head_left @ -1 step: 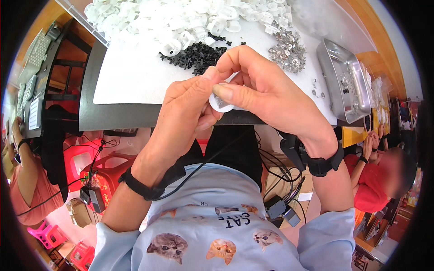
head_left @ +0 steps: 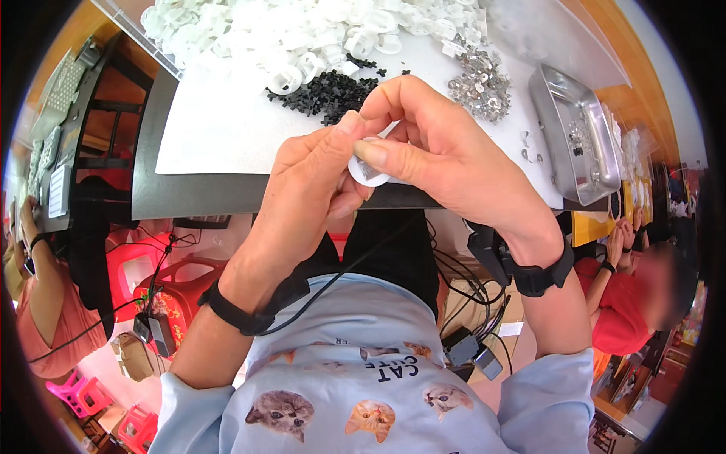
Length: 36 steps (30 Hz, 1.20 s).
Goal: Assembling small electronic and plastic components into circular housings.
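Observation:
Both my hands meet above the table's near edge around a small round white plastic piece (head_left: 368,178). Fingers and thumb of my left hand (head_left: 310,170) grip it from the left side. My right hand (head_left: 442,147) is closed too, its thumb pressed onto the face of the piece. Something greyish shows inside the white rim, partly hidden under that thumb. Just beyond my hands lies a heap of small black parts (head_left: 321,94). A pile of small shiny metal parts (head_left: 484,83) is farther right.
A large heap of white plastic pieces (head_left: 302,34) covers the far side of the white sheet (head_left: 212,136). At the right stands a metal tray (head_left: 560,144) with small parts inside. Other people sit at both sides, one in a red top (head_left: 616,310). Cables (head_left: 476,303) hang below.

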{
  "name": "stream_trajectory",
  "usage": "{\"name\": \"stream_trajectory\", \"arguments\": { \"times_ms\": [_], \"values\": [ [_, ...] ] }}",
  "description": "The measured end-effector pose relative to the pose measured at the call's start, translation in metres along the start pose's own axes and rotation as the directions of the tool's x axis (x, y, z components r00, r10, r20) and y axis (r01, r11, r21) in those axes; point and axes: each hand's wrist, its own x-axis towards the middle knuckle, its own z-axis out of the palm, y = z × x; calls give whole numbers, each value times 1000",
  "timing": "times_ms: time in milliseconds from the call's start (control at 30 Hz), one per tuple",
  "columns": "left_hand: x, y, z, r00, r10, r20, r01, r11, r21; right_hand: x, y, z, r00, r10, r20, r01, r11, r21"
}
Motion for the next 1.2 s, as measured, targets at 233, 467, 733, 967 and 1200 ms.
{"name": "stream_trajectory", "arguments": {
  "times_ms": [233, 467, 733, 967, 1200],
  "values": [
    [1, -7, -1, 990, 139, -13, -139, 990, 4, -4, -7, 2, 982, 0, -189, -44, 972, -229],
    [1, -7, 4, 983, 173, -59, -172, 985, 23, -8, -10, 8, 972, 146, -182, -159, 986, -59],
    [-1, -12, -3, 982, 186, 8, -186, 982, -24, -9, -4, 10, 971, 66, -232, -78, 996, -45],
    [-3, -10, -3, 983, 178, 31, -180, 983, 48, -10, -5, 11, 975, 55, -216, -59, 998, -11],
    [-2, -11, 1, 985, 170, -10, -169, 983, 65, -15, 0, 8, 974, 62, -216, -71, 997, -31]
  ]
}}
